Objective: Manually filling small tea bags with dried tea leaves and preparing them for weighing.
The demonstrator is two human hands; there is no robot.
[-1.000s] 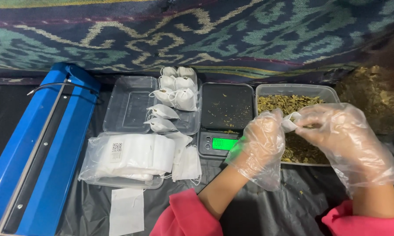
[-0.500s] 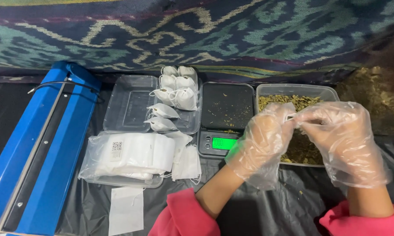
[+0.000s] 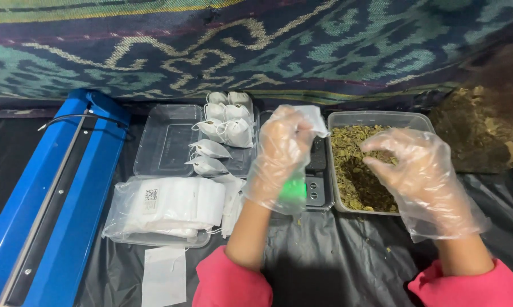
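1 sachet point(image 3: 313, 118) in left hand point(image 3: 282, 153)

I saw thin, crinkled clear plastic gloves over both my left hand point(image 3: 282, 153) and right hand point(image 3: 418, 176), faintly glossy. The small pouch point(image 3: 316, 119) in my left hand looked like soft white matt paper or fabric mesh; I could not tell which. The tub point(image 3: 376, 118) was clear smooth plastic, its dried leaves point(image 3: 356, 170) rough and matt. The sealer point(image 3: 57, 193) had glossy blue painted metal. Black plastic sheeting point(image 3: 336, 256), wrinkled and shiny, covered the surface.
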